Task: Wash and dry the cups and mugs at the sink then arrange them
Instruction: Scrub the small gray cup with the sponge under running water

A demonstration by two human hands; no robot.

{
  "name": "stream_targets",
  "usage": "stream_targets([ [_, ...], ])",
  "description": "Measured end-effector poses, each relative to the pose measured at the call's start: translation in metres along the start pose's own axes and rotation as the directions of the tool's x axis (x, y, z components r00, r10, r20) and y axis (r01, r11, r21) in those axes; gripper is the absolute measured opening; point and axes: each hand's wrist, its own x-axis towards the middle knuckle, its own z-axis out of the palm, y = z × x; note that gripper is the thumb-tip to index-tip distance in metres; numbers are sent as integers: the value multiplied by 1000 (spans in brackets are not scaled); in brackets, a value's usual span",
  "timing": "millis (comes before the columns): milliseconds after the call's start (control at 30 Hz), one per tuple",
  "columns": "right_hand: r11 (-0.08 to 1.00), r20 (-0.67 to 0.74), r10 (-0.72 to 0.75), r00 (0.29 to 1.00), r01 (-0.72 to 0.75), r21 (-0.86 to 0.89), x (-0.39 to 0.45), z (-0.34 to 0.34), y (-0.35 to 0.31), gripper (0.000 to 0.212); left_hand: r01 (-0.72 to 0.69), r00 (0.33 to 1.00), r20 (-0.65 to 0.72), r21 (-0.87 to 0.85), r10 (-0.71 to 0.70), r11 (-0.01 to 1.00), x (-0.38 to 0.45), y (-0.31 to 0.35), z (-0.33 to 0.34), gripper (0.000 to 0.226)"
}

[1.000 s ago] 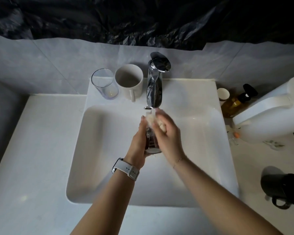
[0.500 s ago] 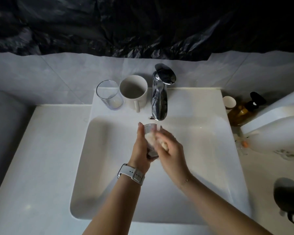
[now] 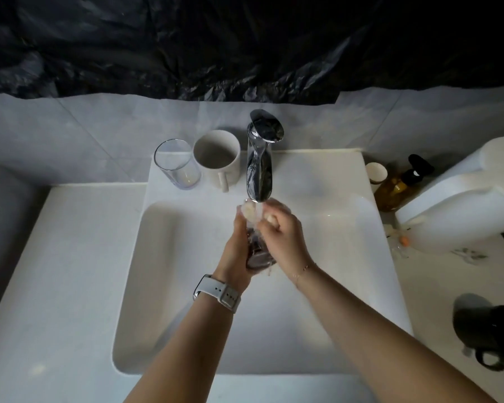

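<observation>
Over the white sink basin (image 3: 186,286) my left hand (image 3: 237,251) grips a small clear glass (image 3: 256,251), held right under the chrome tap (image 3: 259,167). Water runs from the spout onto the glass's rim. My right hand (image 3: 282,234) is closed on a pale sponge (image 3: 249,212) that it presses against the top of the glass. Behind the basin, to the left of the tap, stand a clear tumbler (image 3: 176,164) and a white mug (image 3: 218,158). A black mug (image 3: 489,335) lies on the counter at the right.
A small white cup (image 3: 376,173) and an amber pump bottle (image 3: 399,184) stand to the right of the sink. A large white appliance (image 3: 463,199) fills the far right. White countertop (image 3: 56,271) extends to the left of the basin.
Both hands moved the glass and sponge back up under the spout, and water now runs over them. The view has shifted a little.
</observation>
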Motion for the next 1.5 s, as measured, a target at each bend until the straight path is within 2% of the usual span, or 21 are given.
stream_targets([
  [67, 980, -11, 136, 991, -133, 145, 0, -7, 1, 17, 0, 1000, -17, -49, -1, 999, -2, -2, -2, 68],
  [133, 965, 41, 135, 990, -140, 220, -23, -8, 1, 20, -42, 998, -41, -64, 40, 997, 2, 1, -10, 71],
  [233, 982, 69, 39, 997, -51, 183, -37, -2, -5, 19, -58, 998, -44, -83, 55, 995, 6, 2, -15, 73],
  [300, 976, 55, 98, 994, -106, 190, -11, -4, -9, 15, -61, 997, -55, -43, 58, 997, 2, 0, -6, 71],
  [367, 946, 34, 218, 975, -220, 240, 6, -10, -8, 8, -69, 997, -43, -17, 68, 997, -2, -1, 2, 73],
  [433, 942, -6, 241, 970, -233, 240, -8, -13, -1, 23, -95, 995, -26, -54, 94, 994, -4, 6, 4, 77],
  [500, 927, 37, 215, 976, -216, 306, -32, -11, -2, 17, -122, 992, -39, -118, 118, 986, -1, 8, -2, 76],
  [600, 932, 18, 202, 979, -198, 305, -26, -10, -9, 13, -92, 995, -51, -68, 88, 993, -1, 1, 0, 74],
  [667, 927, -8, 250, 968, -236, 291, -9, -13, -15, 30, -60, 998, -37, -74, 57, 995, -7, -5, 9, 69],
  [700, 906, -8, 290, 957, -272, 323, -4, -15, -16, 39, -48, 998, -31, -80, 45, 996, -11, -7, 13, 67],
  [767, 865, 29, 344, 938, -329, 380, -9, -20, -13, 45, -25, 999, -31, -104, 22, 994, -16, -9, 16, 68],
  [833, 816, 100, 370, 924, -375, 441, -22, -24, -8, 39, -51, 998, -45, -115, 46, 992, -17, -11, 13, 76],
  [900, 719, 179, 389, 904, -419, 554, -29, -27, -5, 34, -101, 993, -61, -64, 97, 993, -15, -16, 11, 84],
  [967, 650, 185, 399, 898, -419, 634, -32, -26, -3, 31, -135, 987, -89, -15, 133, 991, -13, -20, 12, 82],
  [1033, 665, 122, 403, 907, -382, 641, -31, -25, -2, 27, -176, 974, -127, 88, 186, 980, -9, -19, 11, 79],
  [1133, 761, -13, 366, 930, -292, 580, -28, -21, 3, 24, -170, 964, -160, 237, 211, 956, -3, -15, 2, 72],
  [1200, 894, -93, 260, 961, -203, 399, -26, -15, 6, 21, -192, 953, -180, 264, 244, 945, -1, -12, -5, 68],
  [1267, 981, -84, 94, 992, -78, 178, -24, -6, 7, 15, -201, 959, -153, 223, 238, 954, 0, -9, -9, 69],
  [1367, 993, -14, -112, 994, 111, -37, -23, 8, 7, 15, -134, 984, -100, 115, 146, 984, 3, -6, -9, 69],
  [1433, 951, 11, -208, 978, 205, -230, -27, 6, 14, 22, -68, 996, -59, 32, 70, 997, 6, -4, -11, 68],
  [1500, 927, -32, -238, 971, 217, -306, -38, -4, 17, 28, -23, 999, -35, -24, 22, 999, 6, -2, -11, 75],
])
